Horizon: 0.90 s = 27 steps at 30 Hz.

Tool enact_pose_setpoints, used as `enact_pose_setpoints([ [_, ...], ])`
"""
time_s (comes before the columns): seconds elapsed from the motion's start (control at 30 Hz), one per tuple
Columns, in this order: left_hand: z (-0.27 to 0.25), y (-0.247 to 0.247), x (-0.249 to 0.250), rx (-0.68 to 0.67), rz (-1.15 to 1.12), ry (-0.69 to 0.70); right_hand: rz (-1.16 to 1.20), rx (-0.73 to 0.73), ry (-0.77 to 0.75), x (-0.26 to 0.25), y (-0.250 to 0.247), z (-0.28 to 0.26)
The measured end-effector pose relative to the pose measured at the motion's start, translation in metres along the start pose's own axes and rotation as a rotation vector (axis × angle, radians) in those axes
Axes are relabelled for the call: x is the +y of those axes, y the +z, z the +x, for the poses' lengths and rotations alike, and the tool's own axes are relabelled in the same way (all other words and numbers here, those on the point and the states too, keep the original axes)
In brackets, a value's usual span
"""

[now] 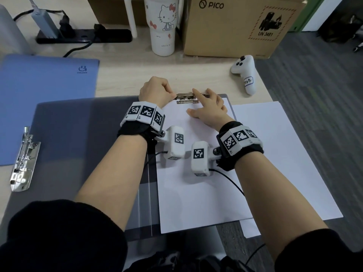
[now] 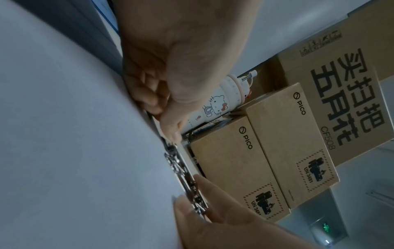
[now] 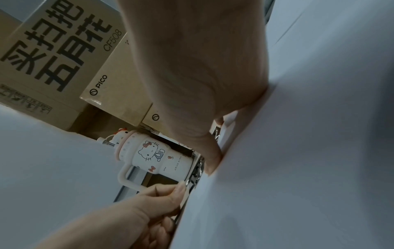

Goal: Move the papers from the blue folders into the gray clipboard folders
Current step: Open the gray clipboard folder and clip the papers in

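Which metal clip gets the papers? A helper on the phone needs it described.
Start at the open gray folder before the person. Its right half holds white paper. The clip sits at that paper's far edge between both hands, unlike the bare clip on the left.

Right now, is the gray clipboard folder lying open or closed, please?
Open: the gray clipboard folder lies spread flat, paper on its right half.

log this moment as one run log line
step: clipping paper into gray clipboard folder | left hand: pinches metal clip | right hand: fingers on clip and paper | blue folder: closed
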<state>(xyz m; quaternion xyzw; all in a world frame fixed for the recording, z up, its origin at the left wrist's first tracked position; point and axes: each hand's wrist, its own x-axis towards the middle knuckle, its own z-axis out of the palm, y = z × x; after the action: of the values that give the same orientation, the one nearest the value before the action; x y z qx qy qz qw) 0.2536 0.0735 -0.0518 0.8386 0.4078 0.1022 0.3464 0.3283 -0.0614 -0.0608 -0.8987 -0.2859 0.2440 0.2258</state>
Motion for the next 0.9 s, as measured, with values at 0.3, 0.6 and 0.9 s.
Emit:
enact_pose_setpoints([
  [0.3, -0.024, -0.002, -0.003, -0.058, -0.038, 0.072, 0.407, 0.004, -0.003, 0.009, -0.008, -0.012],
  [0.6, -0.075, -0.005, 0.013, -0.239, 0.037, 0.125, 0.537, -0.075, 0.002, 0.036, -0.018, -0.062],
  [0.9, -0.136, 0.022, 0.026, -0.397, 0.035, 0.226, 0.569, 0.012, -0.001, 0.067, -0.031, -0.127],
])
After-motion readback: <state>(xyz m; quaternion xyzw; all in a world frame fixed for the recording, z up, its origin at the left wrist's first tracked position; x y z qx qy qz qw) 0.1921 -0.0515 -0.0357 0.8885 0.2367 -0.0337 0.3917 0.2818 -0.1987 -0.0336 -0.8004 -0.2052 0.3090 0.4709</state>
